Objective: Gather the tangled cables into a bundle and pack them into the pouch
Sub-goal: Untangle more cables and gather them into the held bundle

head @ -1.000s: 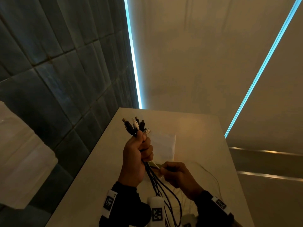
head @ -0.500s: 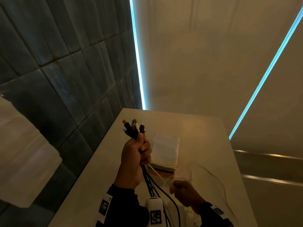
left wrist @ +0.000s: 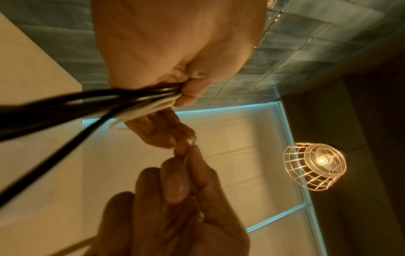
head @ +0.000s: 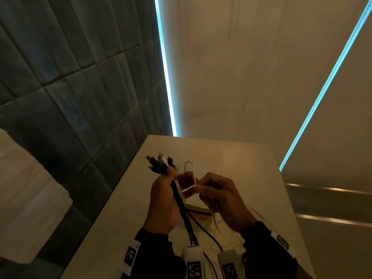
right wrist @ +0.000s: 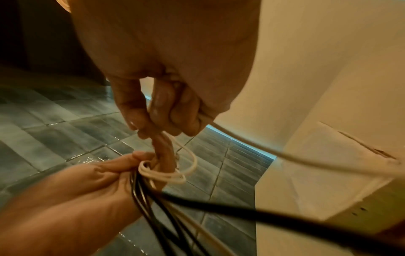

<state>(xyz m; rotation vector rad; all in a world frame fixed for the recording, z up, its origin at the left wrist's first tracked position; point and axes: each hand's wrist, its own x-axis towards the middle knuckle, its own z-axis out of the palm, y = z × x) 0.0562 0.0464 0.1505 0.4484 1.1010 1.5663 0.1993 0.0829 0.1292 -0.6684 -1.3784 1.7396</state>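
My left hand point(head: 164, 196) grips a bundle of black and white cables point(head: 182, 206) upright above the table, their plugs point(head: 159, 163) sticking out over the fist. My right hand point(head: 216, 196) pinches a thin white cable point(head: 191, 174) that loops up between the two hands. In the right wrist view that white cable point(right wrist: 192, 161) curls around the left hand's finger beside the black cables point(right wrist: 153, 199). In the left wrist view the left fingers point(left wrist: 190, 90) clamp the cable bundle point(left wrist: 109, 102). The pale pouch point(head: 198, 207) lies on the table behind the hands, mostly hidden.
The beige table point(head: 231, 156) runs along a dark tiled wall point(head: 80, 97) on the left. Loose cable ends point(head: 211, 238) trail down toward my wrists. A caged lamp point(left wrist: 315, 162) hangs overhead. A beige block point(head: 30, 198) sits at the left.
My right hand has risen from low on the table to the level of the left hand, bringing a white cable up into a loop. The left hand still holds the bundle.
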